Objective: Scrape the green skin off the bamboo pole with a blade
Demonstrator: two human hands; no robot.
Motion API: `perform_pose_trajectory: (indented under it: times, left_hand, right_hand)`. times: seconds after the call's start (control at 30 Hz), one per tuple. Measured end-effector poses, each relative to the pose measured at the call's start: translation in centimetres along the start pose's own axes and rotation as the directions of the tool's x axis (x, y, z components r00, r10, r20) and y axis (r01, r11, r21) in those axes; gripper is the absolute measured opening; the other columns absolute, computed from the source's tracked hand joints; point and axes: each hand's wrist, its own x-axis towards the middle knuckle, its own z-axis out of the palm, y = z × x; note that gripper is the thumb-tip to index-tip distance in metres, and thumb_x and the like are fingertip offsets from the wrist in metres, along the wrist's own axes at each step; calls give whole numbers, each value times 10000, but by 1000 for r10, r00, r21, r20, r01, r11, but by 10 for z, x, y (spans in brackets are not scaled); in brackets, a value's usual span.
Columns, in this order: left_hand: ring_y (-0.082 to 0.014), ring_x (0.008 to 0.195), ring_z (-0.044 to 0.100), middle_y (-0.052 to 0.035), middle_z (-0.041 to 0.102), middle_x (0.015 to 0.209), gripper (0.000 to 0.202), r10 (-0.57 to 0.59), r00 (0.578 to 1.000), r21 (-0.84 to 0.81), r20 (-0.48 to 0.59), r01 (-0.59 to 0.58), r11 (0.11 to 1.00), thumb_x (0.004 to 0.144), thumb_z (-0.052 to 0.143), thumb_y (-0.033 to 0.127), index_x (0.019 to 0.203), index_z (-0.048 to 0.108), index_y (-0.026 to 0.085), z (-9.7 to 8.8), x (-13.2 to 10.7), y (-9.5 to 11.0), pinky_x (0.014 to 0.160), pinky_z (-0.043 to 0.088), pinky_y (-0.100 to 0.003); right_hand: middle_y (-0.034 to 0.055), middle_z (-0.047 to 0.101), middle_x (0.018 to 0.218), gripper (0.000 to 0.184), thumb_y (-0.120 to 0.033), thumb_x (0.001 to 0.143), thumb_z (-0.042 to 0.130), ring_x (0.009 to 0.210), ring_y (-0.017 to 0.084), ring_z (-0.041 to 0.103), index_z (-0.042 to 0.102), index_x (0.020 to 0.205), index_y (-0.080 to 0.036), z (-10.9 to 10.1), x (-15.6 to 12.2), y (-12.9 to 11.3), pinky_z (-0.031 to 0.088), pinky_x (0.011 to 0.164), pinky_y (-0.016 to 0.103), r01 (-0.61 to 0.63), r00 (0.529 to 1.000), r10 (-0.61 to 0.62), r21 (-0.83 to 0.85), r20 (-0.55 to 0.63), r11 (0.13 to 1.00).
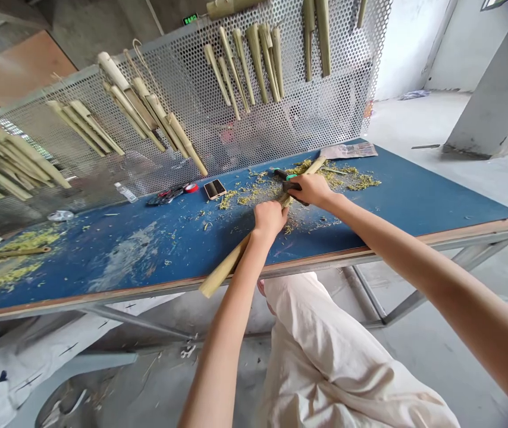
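A pale bamboo pole (pixel 223 270) lies slantwise across the blue table (pixel 419 196), its near end sticking out past the front edge. My left hand (pixel 270 217) is closed around the pole's middle. Just beyond it, my right hand (pixel 311 189) grips a dark hand tool (pixel 291 185) set against the pole. Part of that tool is covered by my fingers, so its exact kind cannot be made out. A black and green piece (pixel 284 175) shows beside it. Yellowish shavings (pixel 363 178) are scattered around both hands.
A phone (pixel 215 189), a roll of red tape (pixel 190 188), black tools (pixel 167 195) and a small bottle (pixel 125 192) lie along the back. Behind stands a perforated metal panel (pixel 325 113) hung with bamboo pieces (pixel 256 62). A flat printed sheet (pixel 350 150) lies at the far edge.
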Motion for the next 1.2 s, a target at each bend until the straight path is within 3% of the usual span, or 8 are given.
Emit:
perform_pose_trajectory:
  times: [0.17, 0.3, 0.4, 0.6, 0.73, 0.9, 1.07, 1.2]
  left_hand:
    - [-308, 988, 716, -243, 734, 1037, 497, 6, 1000, -2, 23, -6, 1000, 1038, 427, 430, 1070, 754, 58, -2, -1, 0, 809, 494, -343]
    - [-307, 981, 717, -243, 734, 1034, 498, 8, 1000, 1, 9, -8, 1000, 1039, 426, 429, 1068, 753, 54, -2, -1, 0, 797, 495, -341]
    - [-308, 982, 717, -242, 731, 1037, 495, 7, 1000, 8, 22, -7, 1000, 1037, 430, 429, 1069, 752, 54, -1, 0, 0, 802, 497, -340]
    - [-307, 967, 724, -242, 731, 1032, 510, -8, 1000, 9, -10, 9, 1000, 1033, 445, 458, 1091, 732, 40, 0, 0, 0, 784, 501, -331]
    - [-311, 978, 724, -242, 732, 1033, 496, -7, 1000, 15, 5, 7, 1000, 1030, 456, 451, 1080, 733, 43, 0, 1, 0, 785, 503, -332]
    - [-308, 982, 725, -245, 731, 1040, 504, -8, 1000, 11, -8, 8, 1000, 1031, 450, 459, 1088, 731, 44, 0, 1, 0, 781, 501, -326]
    - [-308, 981, 722, -243, 733, 1035, 507, -1, 1000, 24, -13, 2, 1000, 1034, 442, 453, 1074, 739, 45, 3, 2, 0, 787, 498, -332]
    - [-305, 988, 719, -244, 731, 1049, 507, -11, 1000, 11, -22, 12, 1000, 1035, 441, 456, 1093, 739, 50, 4, 3, -1, 799, 496, -331]
  right_hand:
    - [97, 749, 937, 273, -366, 957, 560, 830, 243, 661, 736, 1077, -195, -2, -6, -6, 377, 665, 298, 87, 996, -87, 0, 16, 996]
    - [127, 749, 961, 288, -325, 972, 528, 847, 256, 669, 732, 1103, -170, -2, -6, -9, 376, 662, 306, 55, 998, -55, -50, 4, 997]
    - [108, 755, 962, 302, -375, 964, 553, 848, 251, 675, 735, 1115, -186, -1, -2, -4, 392, 667, 297, 80, 996, -79, -13, 40, 997]
    - [140, 759, 980, 352, -348, 968, 530, 864, 280, 688, 725, 1184, -149, -1, 6, 11, 428, 684, 310, -58, 998, 57, -58, -16, 997]
    - [133, 761, 1009, 360, -370, 958, 552, 883, 272, 689, 723, 1201, -166, -1, 5, 14, 456, 705, 306, 31, 999, -31, 8, 16, 999]
    - [143, 753, 991, 325, -318, 966, 519, 892, 299, 690, 729, 1155, -156, 0, 6, 14, 460, 738, 339, -83, 996, 81, -75, -27, 994]
    - [129, 757, 1011, 368, -393, 954, 558, 893, 284, 687, 710, 1210, -177, 4, 2, 8, 446, 721, 314, 30, 1000, -30, 14, -4, 999]
    - [151, 758, 996, 343, -331, 960, 520, 879, 294, 687, 722, 1176, -156, 4, 3, 8, 439, 718, 324, -20, 999, 18, -44, -34, 999]
